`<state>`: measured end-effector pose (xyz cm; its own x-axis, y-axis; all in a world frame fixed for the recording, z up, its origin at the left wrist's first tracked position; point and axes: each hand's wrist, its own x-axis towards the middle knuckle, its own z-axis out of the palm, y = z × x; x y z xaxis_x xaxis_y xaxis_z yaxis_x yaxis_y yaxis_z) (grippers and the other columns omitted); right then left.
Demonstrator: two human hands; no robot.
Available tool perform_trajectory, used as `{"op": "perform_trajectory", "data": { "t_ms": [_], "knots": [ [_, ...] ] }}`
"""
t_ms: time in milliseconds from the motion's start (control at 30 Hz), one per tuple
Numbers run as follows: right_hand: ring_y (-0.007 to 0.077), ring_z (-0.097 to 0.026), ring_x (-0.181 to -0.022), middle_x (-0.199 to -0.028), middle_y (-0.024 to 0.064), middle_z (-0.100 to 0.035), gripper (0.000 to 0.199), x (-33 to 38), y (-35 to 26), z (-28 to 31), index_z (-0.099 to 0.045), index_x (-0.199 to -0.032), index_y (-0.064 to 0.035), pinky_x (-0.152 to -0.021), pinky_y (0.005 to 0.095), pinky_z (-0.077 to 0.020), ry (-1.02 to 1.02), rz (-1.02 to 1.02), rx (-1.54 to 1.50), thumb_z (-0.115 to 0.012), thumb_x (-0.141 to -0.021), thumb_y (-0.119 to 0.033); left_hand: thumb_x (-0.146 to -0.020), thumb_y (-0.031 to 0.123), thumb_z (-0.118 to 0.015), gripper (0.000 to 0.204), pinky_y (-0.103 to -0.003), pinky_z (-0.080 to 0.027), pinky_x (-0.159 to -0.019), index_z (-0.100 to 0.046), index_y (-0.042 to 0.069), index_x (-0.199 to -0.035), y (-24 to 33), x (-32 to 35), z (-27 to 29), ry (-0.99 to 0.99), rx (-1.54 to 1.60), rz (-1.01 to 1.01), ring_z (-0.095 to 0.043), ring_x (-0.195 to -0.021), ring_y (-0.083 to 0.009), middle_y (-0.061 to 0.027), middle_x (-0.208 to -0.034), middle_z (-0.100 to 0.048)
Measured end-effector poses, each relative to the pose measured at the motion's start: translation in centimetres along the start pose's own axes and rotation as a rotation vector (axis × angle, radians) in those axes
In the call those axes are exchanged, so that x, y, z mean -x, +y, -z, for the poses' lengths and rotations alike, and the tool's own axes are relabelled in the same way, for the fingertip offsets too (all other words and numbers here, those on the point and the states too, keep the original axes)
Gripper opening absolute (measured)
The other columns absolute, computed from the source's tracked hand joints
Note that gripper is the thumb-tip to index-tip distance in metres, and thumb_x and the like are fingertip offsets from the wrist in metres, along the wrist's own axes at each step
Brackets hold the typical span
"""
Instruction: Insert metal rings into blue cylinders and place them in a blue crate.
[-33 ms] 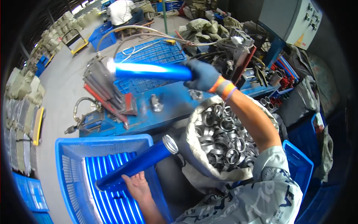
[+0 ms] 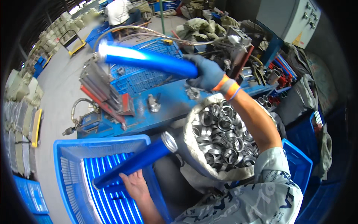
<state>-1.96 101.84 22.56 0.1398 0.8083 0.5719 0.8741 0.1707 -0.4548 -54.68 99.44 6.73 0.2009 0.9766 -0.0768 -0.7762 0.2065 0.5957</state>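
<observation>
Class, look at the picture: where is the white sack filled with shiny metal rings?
In the head view, the white sack of shiny metal rings sits right of centre, below the gloved right hand, beside the blue plastic crate at lower left.

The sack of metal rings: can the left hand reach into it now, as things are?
Probably not right away. The left hand is holding a blue tube over the blue crate. The sack of metal rings lies open close beside it, nothing covering it.

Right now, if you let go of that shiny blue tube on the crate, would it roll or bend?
The blue tube looks like stiff metal, so it probably wouldn't bend. It is round and smooth, resting tilted on the blue crate rim under the left hand, so it could well slide or roll off.
</observation>
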Motion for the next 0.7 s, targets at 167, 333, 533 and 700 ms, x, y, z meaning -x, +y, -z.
{"op": "perform_trajectory", "data": {
  "t_ms": [167,333,533,700],
  "knots": [
    [0.0159,-0.078,-0.104,-0.122,0.0107,-0.081,0.075,10.7,3.0,12.2,-0.062,-0.155,-0.0012,-0.094,0.0355,-0.0647,0.271,-0.324,-0.233,-0.092,-0.088,-0.017,-0.121,0.046,-0.063,0.059,-0.058,-0.047,-0.133,-0.058,-0.001,-0.155,-11.3,-6.5,-12.4,-0.458,0.045,0.165,-0.064,-0.145,-0.0369,-0.0221,-0.158,-0.065],
    [0.0115,-0.073,-0.092,-0.109,0.0033,-0.078,0.044,18.2,-4.1,18.3,-0.071,-0.131,-0.0016,-0.084,0.0305,-0.0604,0.582,-0.434,-0.331,-0.085,-0.089,-0.007,-0.111,0.027,-0.084,0.063,-0.063,-0.056,-0.124,-0.052,0.002,-0.158,-20.8,-13.5,-23.2,-0.227,-0.071,0.263,-0.06,-0.151,-0.0448,-0.0196,-0.162,-0.06],
    [0.0189,-0.073,-0.092,-0.106,0.0094,-0.075,0.094,32.1,-10.3,23.0,-0.044,-0.174,0.0071,-0.087,0.0384,-0.0618,0.75,-0.486,-0.478,-0.069,-0.084,-0.004,-0.104,0.033,-0.093,0.083,-0.062,-0.056,-0.126,-0.048,-0.005,-0.163,-32.4,-25.6,-17.9,-0.021,-0.189,0.44,-0.052,-0.159,-0.047,-0.0252,-0.165,-0.054],
    [0.0229,-0.076,-0.087,-0.102,0.0123,-0.077,0.079,40.3,-12.5,24.5,-0.065,-0.145,0.0054,-0.081,0.0393,-0.063,0.724,-0.628,-0.381,-0.081,-0.07,-0.015,-0.103,0.034,-0.093,0.083,-0.061,-0.053,-0.128,-0.052,-0.011,-0.16,-36.9,-25.6,-17.2,0.072,-0.193,0.53,-0.054,-0.157,-0.0464,-0.0327,-0.161,-0.056]
  ]
}}
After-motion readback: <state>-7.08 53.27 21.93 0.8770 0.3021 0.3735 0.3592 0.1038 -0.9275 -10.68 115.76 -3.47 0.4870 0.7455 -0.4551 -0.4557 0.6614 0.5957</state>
